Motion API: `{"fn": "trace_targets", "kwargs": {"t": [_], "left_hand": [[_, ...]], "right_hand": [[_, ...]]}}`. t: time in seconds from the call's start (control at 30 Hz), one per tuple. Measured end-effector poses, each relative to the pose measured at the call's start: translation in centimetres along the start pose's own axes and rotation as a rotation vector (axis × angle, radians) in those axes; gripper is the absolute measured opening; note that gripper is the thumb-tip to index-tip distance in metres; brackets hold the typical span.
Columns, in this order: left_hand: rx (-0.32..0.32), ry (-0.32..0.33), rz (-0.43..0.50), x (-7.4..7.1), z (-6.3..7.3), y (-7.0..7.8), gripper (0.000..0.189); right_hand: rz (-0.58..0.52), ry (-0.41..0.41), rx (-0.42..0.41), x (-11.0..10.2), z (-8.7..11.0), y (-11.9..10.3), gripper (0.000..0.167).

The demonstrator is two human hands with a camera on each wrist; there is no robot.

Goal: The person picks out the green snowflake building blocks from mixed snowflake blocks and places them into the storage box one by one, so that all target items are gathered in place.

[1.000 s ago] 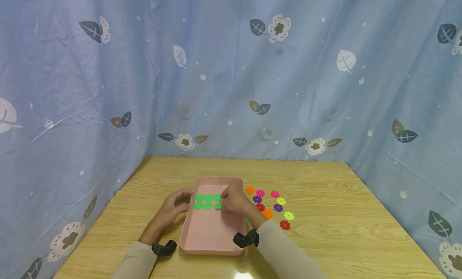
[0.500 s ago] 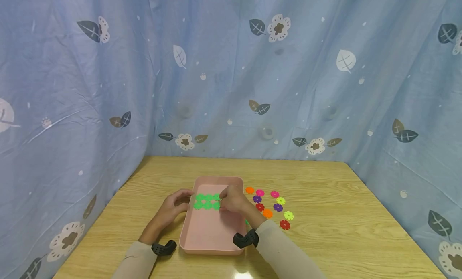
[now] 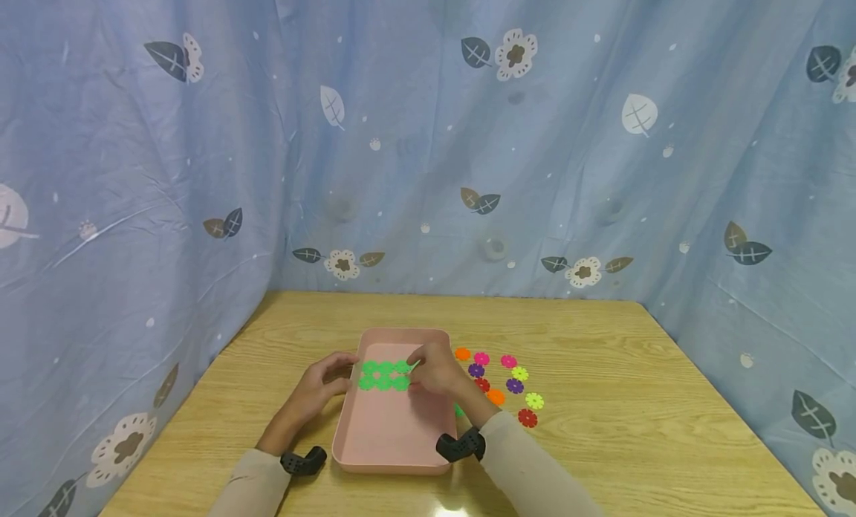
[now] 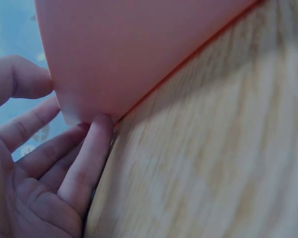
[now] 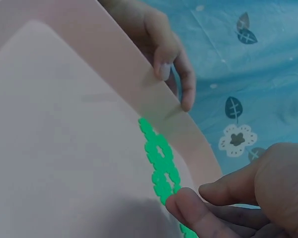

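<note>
The shallow pink tray (image 3: 394, 435) lies on the table, with green snowflake building discs (image 3: 384, 382) in two rows across it. My left hand (image 3: 322, 383) holds its left side, curved fingers at the rim and thumb low against the outer wall, as the left wrist view shows. Inside, my right hand (image 3: 433, 368) is at the rows' right end. Between its thumb and forefinger a tilted green disc (image 3: 415, 365) shows as a thin sliver. In the right wrist view the fingertips (image 5: 186, 206) cover part of the green row (image 5: 161, 163).
Right of the tray, loose snowflake discs in orange, pink, purple, red and yellow (image 3: 534, 401) lie on the wooden table (image 3: 602, 368). A green disc (image 3: 458, 411) peeks out beside the tray, partly behind the right forearm. A blue patterned curtain (image 3: 428, 131) hangs behind.
The lower row's right-hand green disc has shifted left against its neighbour and is let go. A green sliver now shows at my right fingertips. The left hand stays put.
</note>
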State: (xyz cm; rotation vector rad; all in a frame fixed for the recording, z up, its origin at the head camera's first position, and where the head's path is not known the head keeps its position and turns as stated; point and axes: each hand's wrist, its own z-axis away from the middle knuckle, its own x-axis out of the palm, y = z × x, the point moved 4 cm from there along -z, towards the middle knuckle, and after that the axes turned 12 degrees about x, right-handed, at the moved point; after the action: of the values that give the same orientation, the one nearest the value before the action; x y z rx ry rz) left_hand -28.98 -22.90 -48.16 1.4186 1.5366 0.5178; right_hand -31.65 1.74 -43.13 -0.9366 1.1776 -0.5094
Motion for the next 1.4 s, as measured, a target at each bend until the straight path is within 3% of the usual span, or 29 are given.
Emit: {"fn": "trace_targets", "kwargs": {"t": [0.27,0.47,0.77,1.0,1.1,1.4], "left_hand": [[0.002,0.007,-0.015,-0.2,-0.2,0.1,0.044],[-0.037,0.024,-0.035,-0.2,-0.1,0.2,0.044],[-0.022,0.020,-0.048,0.0,0.1,0.2,0.043],[-0.033,0.020,-0.032,0.1,0.0,0.3,0.043],[-0.019,0.017,-0.032,0.1,0.0,0.4,0.043],[-0.005,0.007,-0.029,0.1,0.0,0.5,0.043]], "right_hand": [[-0.039,0.018,0.015,-1.5,1.0,0.1,0.026],[-0.023,0.053,-0.020,-3.0,2.1,-0.1,0.023],[0.026,0.088,-0.050,-4.6,2.8,1.2,0.020],[0.168,0.179,-0.079,-5.3,3.6,2.7,0.021],[0.167,0.190,-0.063,-5.6,4.0,3.3,0.021],[0.264,0.115,-0.068,-5.8,5.1,4.7,0.015]]}}
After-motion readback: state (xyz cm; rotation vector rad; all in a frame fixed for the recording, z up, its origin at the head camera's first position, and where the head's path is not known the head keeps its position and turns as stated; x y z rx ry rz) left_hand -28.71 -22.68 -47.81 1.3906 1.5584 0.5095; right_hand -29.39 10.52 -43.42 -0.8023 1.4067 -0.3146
